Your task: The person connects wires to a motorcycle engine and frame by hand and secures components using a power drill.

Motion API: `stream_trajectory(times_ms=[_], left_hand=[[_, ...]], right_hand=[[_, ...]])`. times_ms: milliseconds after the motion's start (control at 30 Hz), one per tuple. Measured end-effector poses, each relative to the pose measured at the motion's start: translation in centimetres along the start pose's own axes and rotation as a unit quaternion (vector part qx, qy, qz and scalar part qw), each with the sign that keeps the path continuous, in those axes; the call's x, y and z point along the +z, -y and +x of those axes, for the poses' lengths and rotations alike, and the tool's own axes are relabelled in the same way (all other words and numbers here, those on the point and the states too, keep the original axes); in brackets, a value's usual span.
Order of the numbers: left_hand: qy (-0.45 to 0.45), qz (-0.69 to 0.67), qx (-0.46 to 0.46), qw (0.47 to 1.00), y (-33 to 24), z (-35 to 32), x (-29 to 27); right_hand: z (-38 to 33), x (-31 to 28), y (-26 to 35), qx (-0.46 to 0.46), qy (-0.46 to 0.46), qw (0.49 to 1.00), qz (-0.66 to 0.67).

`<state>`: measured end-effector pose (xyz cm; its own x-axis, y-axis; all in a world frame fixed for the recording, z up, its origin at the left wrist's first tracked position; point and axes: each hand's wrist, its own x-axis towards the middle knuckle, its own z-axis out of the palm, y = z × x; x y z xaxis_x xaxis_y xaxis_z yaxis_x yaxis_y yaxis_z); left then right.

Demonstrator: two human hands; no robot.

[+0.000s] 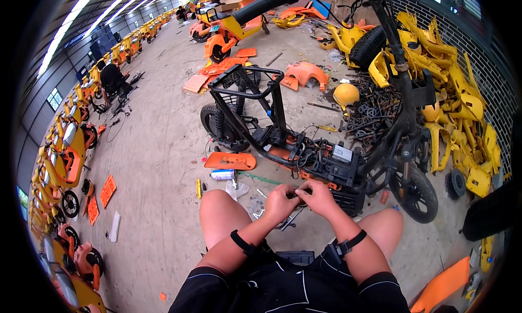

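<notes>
1. Pinches a small dark part (298, 194) between left hand (281, 203) and right hand (318, 199), with fingertips together.
2. Cannot tell its long axis.
3. Has the stripped scooter (322, 155) just beyond, stretching left to right, nearer the right hand.

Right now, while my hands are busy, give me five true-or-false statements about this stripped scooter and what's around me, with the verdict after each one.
1. The left hand and right hand are close together beside the stripped scooter. True.
2. Both wheels are missing from the scooter. False: the front wheel and rear wheel are fitted.
3. An orange panel lies near the spray can. True.
4. The spray can stands upright. False: it lies on its side.
5. Yellow body panels are piled near the brick wall. True.
</notes>
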<state>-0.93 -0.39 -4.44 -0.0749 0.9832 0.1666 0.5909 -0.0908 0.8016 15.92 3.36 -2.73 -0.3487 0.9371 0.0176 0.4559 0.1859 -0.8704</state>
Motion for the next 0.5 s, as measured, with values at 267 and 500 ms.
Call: stream_trajectory(times_ms=[267, 500], left_hand=[[-0.003, 0.0, 0.004, 1.0, -0.28, -0.07, 0.04], [-0.013, -0.01, 0.022, 1.0, 0.37, 0.0, 0.13]], right_hand=[[0.1, 0.42, -0.51, 0.006, 0.001, 0.999, -0.036], [-0.07, 0.63, 0.18, -0.027, -0.004, 0.994, -0.109]])
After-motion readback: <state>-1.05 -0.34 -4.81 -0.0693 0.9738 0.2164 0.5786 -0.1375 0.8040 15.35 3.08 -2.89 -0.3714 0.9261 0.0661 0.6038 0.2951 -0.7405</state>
